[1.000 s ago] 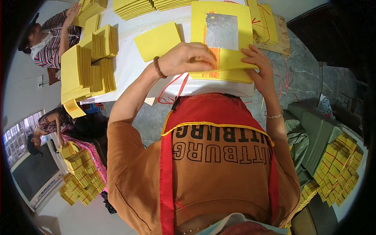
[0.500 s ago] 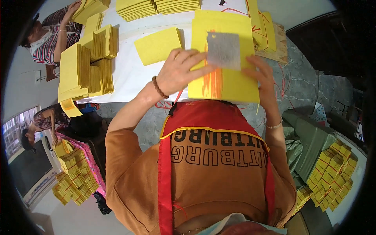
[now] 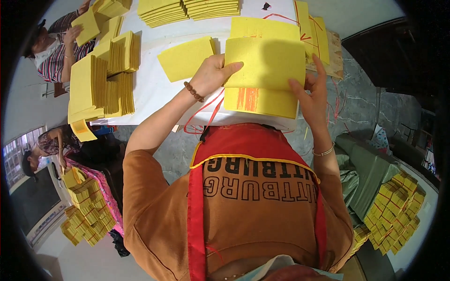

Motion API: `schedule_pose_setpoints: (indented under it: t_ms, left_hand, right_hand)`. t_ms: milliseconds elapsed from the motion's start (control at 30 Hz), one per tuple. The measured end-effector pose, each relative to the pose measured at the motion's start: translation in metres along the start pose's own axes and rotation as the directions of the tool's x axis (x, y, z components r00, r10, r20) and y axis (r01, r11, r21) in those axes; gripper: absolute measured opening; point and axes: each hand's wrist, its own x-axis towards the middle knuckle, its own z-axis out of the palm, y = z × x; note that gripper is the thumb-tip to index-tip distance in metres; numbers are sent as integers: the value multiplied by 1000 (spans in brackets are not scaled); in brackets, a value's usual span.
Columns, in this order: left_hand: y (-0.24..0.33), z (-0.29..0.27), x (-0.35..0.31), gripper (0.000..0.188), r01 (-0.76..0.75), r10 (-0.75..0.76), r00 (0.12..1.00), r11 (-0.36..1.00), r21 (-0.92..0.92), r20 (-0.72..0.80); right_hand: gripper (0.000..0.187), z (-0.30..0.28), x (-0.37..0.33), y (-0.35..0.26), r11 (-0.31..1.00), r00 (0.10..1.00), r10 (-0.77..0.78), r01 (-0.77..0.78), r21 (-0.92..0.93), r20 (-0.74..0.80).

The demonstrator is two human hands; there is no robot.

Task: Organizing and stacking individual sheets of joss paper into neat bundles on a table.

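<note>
A yellow paper panel (image 3: pixel 265 63), perhaps folded, lies raised across a yellow sheet (image 3: pixel 276 104) with an orange streaked band near the table's front edge. My left hand (image 3: pixel 212 76) grips the panel's left edge, thumb on top and fingers hidden beneath. At the opposite edge, my right hand (image 3: pixel 313 91) pinches the lower corner with the thumb, its index finger pointing up. More yellow paper (image 3: pixel 265 29) shows behind the panel. Left of it, beside my left hand, lies a smaller yellow stack (image 3: pixel 185 58).
Tall yellow paper stacks (image 3: pixel 86 86) line the table's left edge; more piles (image 3: pixel 187 9) stand at the back. Red-tied yellow bundles (image 3: pixel 316 35) lie right. Red string (image 3: pixel 201 122) hangs off the front. A co-worker's hand (image 3: pixel 73 35) holds yellow paper at upper left.
The silver-grey square on the sheet is now covered by the yellow panel. Both my hands have moved to the panel's sides. The co-worker has raised a yellow piece.
</note>
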Motion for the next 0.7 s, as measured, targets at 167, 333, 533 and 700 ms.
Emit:
schedule_pose_setpoints:
  t_ms: [167,333,533,700]
  left_hand:
    - [11,-4,6,32,-5,9,999,992,-126,32]
    - [-8,-8,20,32,35,-36,999,999,-15,-33]
    - [-12,-5,24,29,-9,8,997,1000,-15,-79]
    - [7,-3,10,31,-267,455,836,826,496,-306]
  right_hand:
    - [38,-3,6,12,984,984,175,-173,-48,43]
    - [36,2,7,11,979,980,200,-200,37,24]
    - [36,4,7,11,973,974,225,-225,46,6]
    - [36,3,6,11,974,974,226,-225,22,-19]
